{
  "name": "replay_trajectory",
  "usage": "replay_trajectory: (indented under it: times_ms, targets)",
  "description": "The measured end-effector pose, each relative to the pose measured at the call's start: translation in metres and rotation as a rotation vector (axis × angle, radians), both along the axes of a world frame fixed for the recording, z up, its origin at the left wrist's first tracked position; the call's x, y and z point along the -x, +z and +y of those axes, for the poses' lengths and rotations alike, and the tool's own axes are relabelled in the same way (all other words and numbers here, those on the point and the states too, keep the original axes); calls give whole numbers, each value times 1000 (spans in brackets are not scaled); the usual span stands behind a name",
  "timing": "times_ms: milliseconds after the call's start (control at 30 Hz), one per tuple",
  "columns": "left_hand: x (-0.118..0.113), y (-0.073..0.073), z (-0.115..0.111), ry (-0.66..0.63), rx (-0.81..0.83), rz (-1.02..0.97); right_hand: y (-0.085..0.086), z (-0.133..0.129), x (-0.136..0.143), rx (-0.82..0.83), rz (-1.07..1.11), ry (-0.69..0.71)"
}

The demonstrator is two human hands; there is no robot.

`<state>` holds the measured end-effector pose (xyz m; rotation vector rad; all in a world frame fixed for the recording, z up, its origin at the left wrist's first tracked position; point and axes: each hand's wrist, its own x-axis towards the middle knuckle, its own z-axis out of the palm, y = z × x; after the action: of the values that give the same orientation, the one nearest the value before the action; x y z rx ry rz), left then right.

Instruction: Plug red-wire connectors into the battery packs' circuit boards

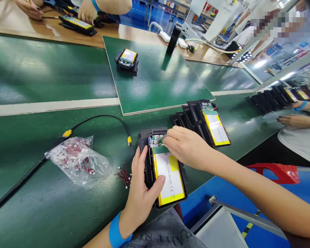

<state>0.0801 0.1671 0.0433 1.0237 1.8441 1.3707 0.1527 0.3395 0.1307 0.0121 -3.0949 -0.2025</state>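
Two hands work on a long green conveyor belt [41, 193]; near its front edge lies an open black plastic device case with a yellow flat battery [167, 177]. Left hand [142, 193] clasps the case's left side, thumb on the battery; right hand [187, 146], fingers pinched narrow, presses the small green circuit board [157, 140] at the case's top; beside lie a clear plastic bag of red-and-white wire connectors [77, 160] and loose red wires [124, 174].

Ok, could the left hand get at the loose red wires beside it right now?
Probably yes, once it lets go: the left hand grips the black case, and the red wires lie just beside it on bare green table.
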Motion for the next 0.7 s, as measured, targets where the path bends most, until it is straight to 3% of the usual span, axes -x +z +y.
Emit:
replay_trajectory:
  times_ms: [267, 700]
  targets:
    - [0, -1, 2, -5, 10, -5, 0, -5, 2, -108, 18, 64]
    - [-1, -1, 1, -1, 21, -34, 1, -7, -5, -61, -87, 80]
